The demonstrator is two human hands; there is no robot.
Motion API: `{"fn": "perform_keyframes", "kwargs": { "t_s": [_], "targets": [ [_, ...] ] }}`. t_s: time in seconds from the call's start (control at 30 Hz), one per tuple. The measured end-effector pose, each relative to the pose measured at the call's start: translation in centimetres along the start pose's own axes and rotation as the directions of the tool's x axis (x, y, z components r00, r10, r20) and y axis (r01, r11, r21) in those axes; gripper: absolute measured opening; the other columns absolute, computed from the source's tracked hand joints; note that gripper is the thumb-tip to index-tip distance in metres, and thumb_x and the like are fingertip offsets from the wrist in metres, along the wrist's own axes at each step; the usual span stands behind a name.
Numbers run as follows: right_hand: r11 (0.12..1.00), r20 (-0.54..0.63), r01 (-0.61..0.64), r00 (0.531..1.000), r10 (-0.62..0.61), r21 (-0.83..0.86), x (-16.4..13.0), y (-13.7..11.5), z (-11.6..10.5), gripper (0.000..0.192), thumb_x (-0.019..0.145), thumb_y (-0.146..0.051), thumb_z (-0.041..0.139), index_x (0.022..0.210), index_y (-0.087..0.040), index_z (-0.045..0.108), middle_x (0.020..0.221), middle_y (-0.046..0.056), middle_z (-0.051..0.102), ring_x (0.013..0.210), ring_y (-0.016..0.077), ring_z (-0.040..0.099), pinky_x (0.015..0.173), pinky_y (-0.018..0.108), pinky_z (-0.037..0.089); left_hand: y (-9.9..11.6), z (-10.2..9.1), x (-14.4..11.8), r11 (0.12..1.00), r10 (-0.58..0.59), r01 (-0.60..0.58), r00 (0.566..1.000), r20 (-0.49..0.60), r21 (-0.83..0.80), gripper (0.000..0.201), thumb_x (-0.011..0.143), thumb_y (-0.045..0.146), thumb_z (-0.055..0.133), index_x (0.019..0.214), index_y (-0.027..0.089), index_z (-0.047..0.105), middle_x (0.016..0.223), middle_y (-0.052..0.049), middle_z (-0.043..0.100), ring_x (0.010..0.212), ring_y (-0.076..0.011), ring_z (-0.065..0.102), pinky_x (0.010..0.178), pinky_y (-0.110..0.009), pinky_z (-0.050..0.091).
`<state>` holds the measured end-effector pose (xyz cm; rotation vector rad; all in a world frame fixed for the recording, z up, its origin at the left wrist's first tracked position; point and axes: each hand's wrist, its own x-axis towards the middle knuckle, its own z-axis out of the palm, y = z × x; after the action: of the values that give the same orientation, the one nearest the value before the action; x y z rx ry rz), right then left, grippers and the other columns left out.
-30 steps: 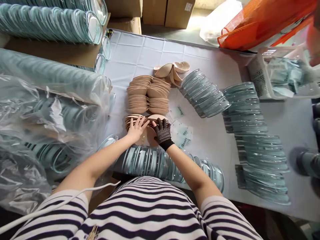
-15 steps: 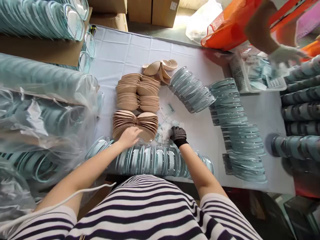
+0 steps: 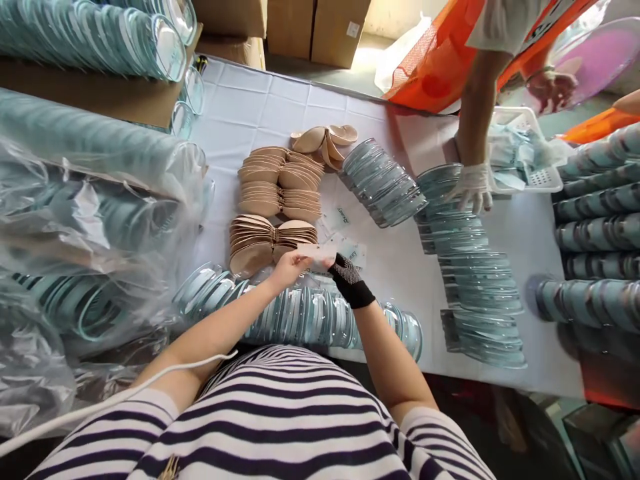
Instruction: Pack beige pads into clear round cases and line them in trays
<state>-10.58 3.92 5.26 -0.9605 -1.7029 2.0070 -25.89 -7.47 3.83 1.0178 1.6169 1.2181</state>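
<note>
Both hands meet near the table's front edge: the bare left hand (image 3: 289, 267) and gloved right hand (image 3: 345, 272) pinch a small white packet (image 3: 317, 252) between them, its long axis running left-right, just right of the nearest beige pad stack (image 3: 270, 237).

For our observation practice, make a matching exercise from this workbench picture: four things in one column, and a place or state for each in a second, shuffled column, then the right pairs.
Things:
1. left hand
2. right hand
3. white basket
4. cardboard boxes

Places or states:
A. wears a black dotted glove
B. at the far edge, beyond the white cloth
C. bare, pinching a small clear packet
D. at the right, beside a co-worker's gloved hand

Pairs: 1-C, 2-A, 3-D, 4-B
</note>
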Motion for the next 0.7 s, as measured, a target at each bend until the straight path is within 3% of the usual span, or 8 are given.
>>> {"fn": "perform_keyframes", "kwargs": {
  "t_s": [0.1,0.2,0.27,0.37,0.47,0.53,0.6,0.7],
  "targets": [
    [0.995,-0.05,-0.093,0.995,0.091,-0.044,-2.6,-0.1,2.1,0.041,0.081,-0.058,0.055,0.073,-0.019,0.062,0.068,0.003,0.063,0.069,0.0184,0.06,0.066,0.03,0.052,1.5,-0.4,-3.3,0.973,0.177,-0.153,0.976,-0.13,0.174,0.034,0.089,0.05,0.057,0.089,0.019,0.073,0.122,-0.012,0.065,0.122,-0.0266,0.055,0.105,-0.045,0.043],
    [0.979,-0.044,-0.197,0.98,0.194,-0.062,-5.3,0.7,3.6,0.042,0.08,-0.061,0.055,0.067,-0.021,0.057,0.064,0.003,0.061,0.061,0.0176,0.058,0.057,0.03,0.051,1.9,-0.9,-6.4,0.925,0.288,-0.243,0.949,-0.125,0.292,0.028,0.088,0.043,0.06,0.073,0.022,0.069,0.121,-0.01,0.065,0.124,-0.0265,0.052,0.105,-0.045,0.042],
    [0.984,-0.071,-0.18,0.981,0.178,-0.016,-6.9,1.1,4.8,0.041,0.084,-0.061,0.049,0.084,-0.022,0.062,0.079,0.006,0.068,0.071,0.0192,0.063,0.063,0.032,0.054,1.2,-0.7,-7.6,0.95,0.25,-0.212,0.956,-0.154,0.228,0.027,0.089,0.042,0.06,0.072,0.021,0.065,0.096,-0.008,0.07,0.099,-0.0228,0.063,0.089,-0.04,0.05],
    [0.994,-0.163,-0.091,0.983,0.08,-0.057,-7.9,1.4,6.4,0.039,0.084,-0.056,0.05,0.1,-0.023,0.061,0.095,0.007,0.07,0.081,0.0202,0.064,0.074,0.034,0.054,-0.5,-0.3,-7.4,0.992,0.077,-0.048,0.964,-0.255,0.118,0.031,0.088,0.046,0.06,0.071,0.019,0.059,0.069,-0.001,0.062,0.066,-0.0162,0.059,0.065,-0.031,0.049],
    [0.957,-0.264,-0.083,0.964,0.007,-0.276,-7.5,1.6,7.3,0.028,0.079,-0.049,0.057,0.08,-0.021,0.062,0.078,0.005,0.069,0.075,0.0207,0.062,0.073,0.034,0.052,-2.2,-1.2,-4.7,0.977,0.03,0.014,0.979,-0.202,0.212,0.028,0.094,0.041,0.049,0.084,0.018,0.061,0.086,-0.005,0.068,0.08,-0.0176,0.063,0.075,-0.031,0.049],
    [0.926,-0.309,-0.109,0.951,-0.009,-0.361,-7.1,1.9,7.2,0.026,0.079,-0.046,0.056,0.074,-0.022,0.062,0.073,0.004,0.068,0.071,0.0207,0.061,0.071,0.034,0.051,-3.0,-2.5,-2.0,0.885,0.063,-0.006,0.992,-0.107,0.465,0.022,0.095,0.031,0.048,0.104,0.019,0.063,0.113,-0.009,0.067,0.107,-0.0217,0.059,0.093,-0.035,0.045],
    [0.898,-0.293,-0.133,0.956,0.005,-0.418,-6.9,2.4,6.8,0.024,0.079,-0.044,0.056,0.075,-0.022,0.064,0.073,0.003,0.068,0.071,0.0207,0.061,0.071,0.033,0.051,-3.5,-3.8,0.6,0.68,0.03,-0.045,0.999,0.033,0.731,0.028,0.09,0.022,0.053,0.115,0.021,0.063,0.125,-0.011,0.062,0.122,-0.0262,0.05,0.103,-0.042,0.038],
    [0.839,-0.25,-0.154,0.968,0.022,-0.522,-6.3,3.2,5.7,0.022,0.081,-0.04,0.056,0.078,-0.022,0.067,0.08,0.004,0.07,0.077,0.0219,0.063,0.077,0.036,0.052,-3.8,-4.8,2.7,0.446,-0.089,-0.13,0.978,0.188,0.886,0.024,0.086,0.019,0.054,0.103,0.023,0.071,0.12,-0.012,0.062,0.122,-0.0302,0.046,0.103,-0.047,0.034]
  ]
}}
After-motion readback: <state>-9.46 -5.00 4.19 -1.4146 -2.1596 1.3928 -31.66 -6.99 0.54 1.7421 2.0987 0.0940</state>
